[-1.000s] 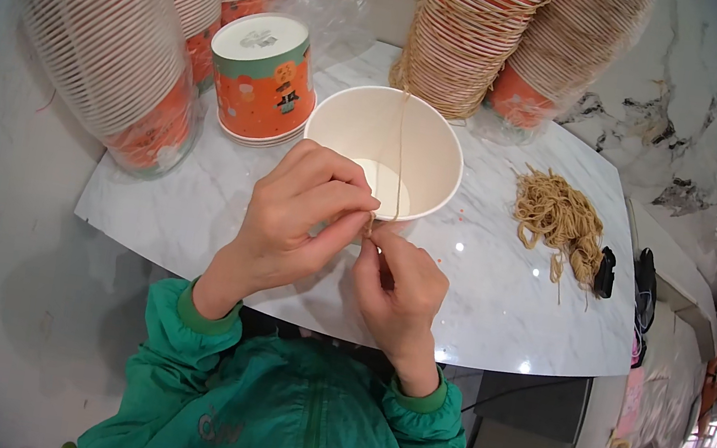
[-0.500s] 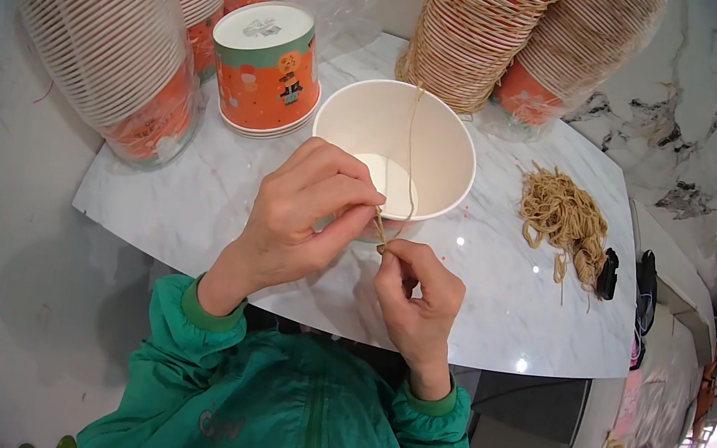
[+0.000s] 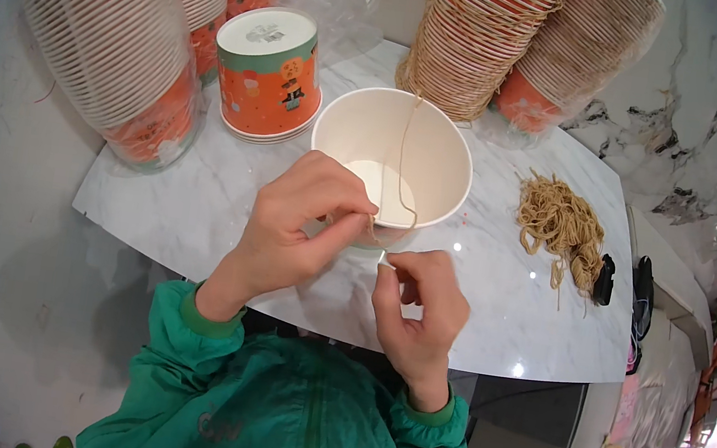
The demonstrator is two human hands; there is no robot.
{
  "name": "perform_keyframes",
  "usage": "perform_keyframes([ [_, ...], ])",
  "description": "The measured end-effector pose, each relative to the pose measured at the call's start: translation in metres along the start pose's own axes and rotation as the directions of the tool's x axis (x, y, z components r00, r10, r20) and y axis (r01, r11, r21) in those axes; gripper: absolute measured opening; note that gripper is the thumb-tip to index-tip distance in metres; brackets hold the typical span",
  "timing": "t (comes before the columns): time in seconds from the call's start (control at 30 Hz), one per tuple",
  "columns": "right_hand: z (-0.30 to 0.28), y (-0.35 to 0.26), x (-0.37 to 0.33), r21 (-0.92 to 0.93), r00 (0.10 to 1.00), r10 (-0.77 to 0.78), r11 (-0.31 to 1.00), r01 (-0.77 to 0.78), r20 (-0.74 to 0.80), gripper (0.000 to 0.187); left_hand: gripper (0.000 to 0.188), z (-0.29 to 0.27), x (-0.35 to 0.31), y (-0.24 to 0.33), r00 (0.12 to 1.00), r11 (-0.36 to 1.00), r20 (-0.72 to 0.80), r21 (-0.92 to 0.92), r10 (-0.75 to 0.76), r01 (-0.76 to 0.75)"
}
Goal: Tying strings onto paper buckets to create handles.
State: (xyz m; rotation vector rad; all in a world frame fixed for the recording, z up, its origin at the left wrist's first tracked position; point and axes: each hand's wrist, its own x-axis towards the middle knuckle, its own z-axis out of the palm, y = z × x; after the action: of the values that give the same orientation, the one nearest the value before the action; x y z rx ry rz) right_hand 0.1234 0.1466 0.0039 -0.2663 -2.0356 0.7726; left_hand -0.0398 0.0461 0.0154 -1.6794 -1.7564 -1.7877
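Observation:
A white-lined paper bucket (image 3: pixel 447 158) stands upright in front of me with its mouth up. A thin strand of tan twine (image 3: pixel 406 143) runs from its far rim across the opening to the near rim. My left hand (image 3: pixel 298 224) is closed at that near rim, pinching the twine between thumb and forefinger. Just below and to the right, my right hand (image 3: pixel 421 312) is closed too, thumb and forefinger pressed together at the twine's lower part. A short length of twine spans the small gap between the fingertips. Its exact end is too small to make out.
A heap of tan twine (image 3: pixel 563 222) lies at the right beside a small black object (image 3: pixel 605 279). Behind left is an upturned orange and green bucket (image 3: pixel 267 90). Tall bucket stacks stand at left (image 3: pixel 105 28) and back right, one stack wound with twine (image 3: pixel 468 46).
My fingertips have drawn slightly apart, the right hand shifting a little down and right. The twine between them now shows a short slack span.

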Motion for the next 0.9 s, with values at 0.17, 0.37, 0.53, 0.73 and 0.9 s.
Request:
perform_keyframes([
  [0.17,0.006,-0.002,0.014,-0.202,0.952,-0.287,0.944,0.261,-0.110,0.041,0.016,-0.002,0.001,0.004,0.997,0.995,-0.024,-0.070,-0.072,0.070],
  [0.37,0.025,0.009,0.015,-0.429,0.935,-0.343,0.860,0.277,-0.085,0.040,0.016,0.000,-0.001,0.007,0.998,0.993,-0.027,-0.103,-0.055,0.052],
  [0.53,0.022,0.016,0.014,-0.494,0.860,-0.503,0.771,0.403,-0.082,0.028,0.015,-0.001,-0.002,0.008,0.998,0.992,-0.033,-0.115,-0.057,0.053],
  [0.73,0.016,0.012,0.015,-0.531,0.876,-0.482,0.744,0.405,-0.009,0.024,0.014,-0.004,-0.004,0.003,0.996,0.993,-0.043,-0.086,-0.081,0.077],
  [0.9,0.004,0.014,0.016,-0.557,0.912,-0.400,0.740,0.378,0.087,0.022,0.014,-0.007,-0.001,-0.003,0.993,0.998,-0.097,0.001,-0.063,0.063],
])
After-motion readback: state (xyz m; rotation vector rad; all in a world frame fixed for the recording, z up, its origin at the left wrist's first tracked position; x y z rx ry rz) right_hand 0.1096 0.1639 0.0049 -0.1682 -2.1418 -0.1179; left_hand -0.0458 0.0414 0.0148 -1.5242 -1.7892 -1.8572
